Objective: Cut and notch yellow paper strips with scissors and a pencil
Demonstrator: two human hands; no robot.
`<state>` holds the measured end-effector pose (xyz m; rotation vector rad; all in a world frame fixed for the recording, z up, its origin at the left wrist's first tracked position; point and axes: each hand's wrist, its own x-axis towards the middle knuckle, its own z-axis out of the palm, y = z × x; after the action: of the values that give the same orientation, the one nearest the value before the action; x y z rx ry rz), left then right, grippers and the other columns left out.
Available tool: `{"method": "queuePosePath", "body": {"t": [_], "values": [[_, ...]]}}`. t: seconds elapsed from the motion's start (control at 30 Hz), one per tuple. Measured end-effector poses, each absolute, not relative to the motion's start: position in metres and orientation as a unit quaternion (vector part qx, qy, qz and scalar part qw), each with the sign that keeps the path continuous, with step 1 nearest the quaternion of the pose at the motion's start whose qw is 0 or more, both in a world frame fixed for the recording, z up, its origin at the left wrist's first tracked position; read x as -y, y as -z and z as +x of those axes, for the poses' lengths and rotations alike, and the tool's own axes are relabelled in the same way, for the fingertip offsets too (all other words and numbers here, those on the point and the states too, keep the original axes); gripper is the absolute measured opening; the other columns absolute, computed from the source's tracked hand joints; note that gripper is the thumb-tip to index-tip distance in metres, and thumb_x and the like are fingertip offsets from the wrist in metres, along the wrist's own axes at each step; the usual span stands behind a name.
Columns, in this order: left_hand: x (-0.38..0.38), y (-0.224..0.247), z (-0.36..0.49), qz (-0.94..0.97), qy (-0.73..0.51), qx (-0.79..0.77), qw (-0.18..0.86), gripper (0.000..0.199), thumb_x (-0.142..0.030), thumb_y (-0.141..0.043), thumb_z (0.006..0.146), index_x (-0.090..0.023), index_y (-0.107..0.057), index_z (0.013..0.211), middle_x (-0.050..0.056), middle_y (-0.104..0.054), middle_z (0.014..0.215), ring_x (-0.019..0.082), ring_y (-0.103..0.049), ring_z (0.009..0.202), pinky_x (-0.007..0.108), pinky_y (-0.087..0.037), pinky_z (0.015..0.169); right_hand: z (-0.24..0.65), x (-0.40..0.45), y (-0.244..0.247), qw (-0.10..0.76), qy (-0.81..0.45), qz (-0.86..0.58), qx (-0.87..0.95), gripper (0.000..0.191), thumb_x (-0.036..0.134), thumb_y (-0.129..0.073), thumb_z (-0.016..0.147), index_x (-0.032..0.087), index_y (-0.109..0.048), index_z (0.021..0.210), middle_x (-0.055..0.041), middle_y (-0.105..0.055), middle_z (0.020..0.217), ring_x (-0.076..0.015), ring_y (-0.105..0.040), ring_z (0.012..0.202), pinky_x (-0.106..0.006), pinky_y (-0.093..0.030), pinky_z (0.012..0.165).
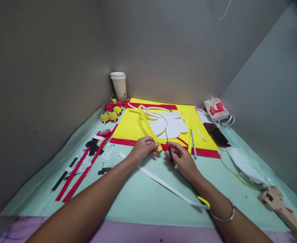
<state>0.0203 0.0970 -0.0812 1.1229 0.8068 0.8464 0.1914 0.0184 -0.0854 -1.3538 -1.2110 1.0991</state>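
Observation:
My left hand (pixel 145 147) pinches one end of a yellow paper strip (pixel 148 126), which runs up and away over the yellow sheet (pixel 128 123). Close by on the right, my right hand (pixel 180 155) holds a pair of scissors (pixel 170 153) with dark handles, blades pointing away from me. The blades look nearly closed and stand a little apart from the strip's end. Behind them, white paper pieces (pixel 175 125) and curled strips lie on the yellow sheet with red bands. A long white strip (pixel 167 184) passes under my left forearm to my right wrist.
Red strips (pixel 81 172) and black scraps lie at left, below several red and yellow round ornaments (pixel 113 116) and a lidded paper cup (pixel 119 86). At right are a phone (pixel 216 134), a face mask (pixel 245 165), a glue gun (pixel 277 202) and a crumpled packet (pixel 216 108).

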Motion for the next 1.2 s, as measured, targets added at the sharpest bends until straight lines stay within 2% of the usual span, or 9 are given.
{"method": "queuePosePath", "body": {"t": [0.17, 0.4, 0.73, 1.2], "values": [[-0.101, 0.082, 0.018, 0.487, -0.423, -0.363, 0.673, 0.028, -0.031, -0.078, 0.07, -0.015, -0.056, 0.075, -0.001, -0.063, 0.063, 0.01, -0.061, 0.057, 0.019, -0.046, 0.053, 0.188, -0.012, 0.081, 0.457, -0.463, -0.547, 0.526, 0.035, 0.039, -0.062, 0.083, 0.021, -0.058, 0.113, 0.003, -0.057, 0.069, -0.0137, -0.056, 0.058, -0.024, -0.041, 0.048], [-0.104, 0.082, 0.016, 0.456, -0.451, -0.355, 0.68, 0.026, -0.03, -0.078, 0.071, -0.014, -0.059, 0.078, -0.001, -0.061, 0.066, 0.008, -0.057, 0.057, 0.017, -0.045, 0.052, 0.187, -0.009, 0.083, 0.416, -0.445, -0.538, 0.583, 0.027, 0.035, -0.06, 0.085, 0.021, -0.06, 0.109, 0.0048, -0.051, 0.067, -0.0135, -0.052, 0.058, -0.027, -0.041, 0.058], [-0.104, 0.078, 0.015, 0.43, -0.434, -0.334, 0.718, 0.027, -0.031, -0.077, 0.074, -0.013, -0.058, 0.075, 0.001, -0.062, 0.064, 0.008, -0.06, 0.058, 0.015, -0.046, 0.051, 0.187, -0.007, 0.083, 0.394, -0.417, -0.551, 0.606, 0.03, 0.036, -0.058, 0.086, 0.019, -0.059, 0.112, 0.0034, -0.052, 0.07, -0.0143, -0.052, 0.059, -0.027, -0.039, 0.057], [-0.102, 0.077, 0.015, 0.433, -0.42, -0.335, 0.724, 0.028, -0.033, -0.078, 0.074, -0.013, -0.058, 0.073, 0.0, -0.061, 0.06, 0.007, -0.057, 0.053, 0.015, -0.044, 0.049, 0.187, -0.009, 0.087, 0.4, -0.408, -0.551, 0.609, 0.036, 0.037, -0.061, 0.086, 0.019, -0.062, 0.117, 0.0041, -0.049, 0.069, -0.013, -0.049, 0.059, -0.026, -0.04, 0.056]]}}
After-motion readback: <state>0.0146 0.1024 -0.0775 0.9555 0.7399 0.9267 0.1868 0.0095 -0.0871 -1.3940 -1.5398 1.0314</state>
